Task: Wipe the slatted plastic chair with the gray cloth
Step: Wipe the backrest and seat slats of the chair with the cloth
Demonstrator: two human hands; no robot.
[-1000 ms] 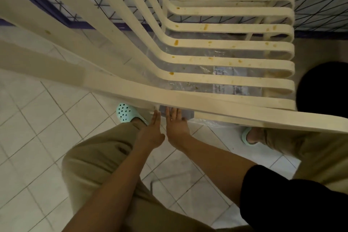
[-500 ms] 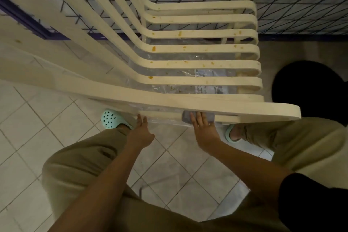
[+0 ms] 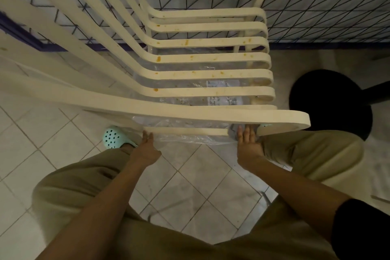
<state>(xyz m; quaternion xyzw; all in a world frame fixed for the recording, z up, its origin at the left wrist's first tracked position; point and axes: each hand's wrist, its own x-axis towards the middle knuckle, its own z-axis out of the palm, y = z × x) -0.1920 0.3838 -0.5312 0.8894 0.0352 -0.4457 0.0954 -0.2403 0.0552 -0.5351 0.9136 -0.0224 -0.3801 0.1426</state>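
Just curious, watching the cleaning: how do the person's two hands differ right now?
The right hand presses the gray cloth against one end of a low chair bar; the left hand holds no cloth and reaches the bar's other end. Both have straight fingers.

Floor (image 3: 190, 186): pale square tiles with grey grout lines, running diagonally in the head view; some faint smudging. Toward the wall the surface reads plain beige.

Items on it:
- Cream slatted plastic chair (image 3: 211, 74), standing near the wall. Its legs show between the slats, but where they meet the floor cannot be seen.
- Clear crumpled plastic sheet (image 3: 185, 138), spread under the chair seat, its near edge reaching out onto the tiles. A white printed label (image 3: 223, 95) shows through the slats; text illegible.
- Mint-green perforated clog (image 3: 115, 136), worn, beside the sheet's left edge.
- Black round object (image 3: 329, 95), right of the chair; identity unclear.
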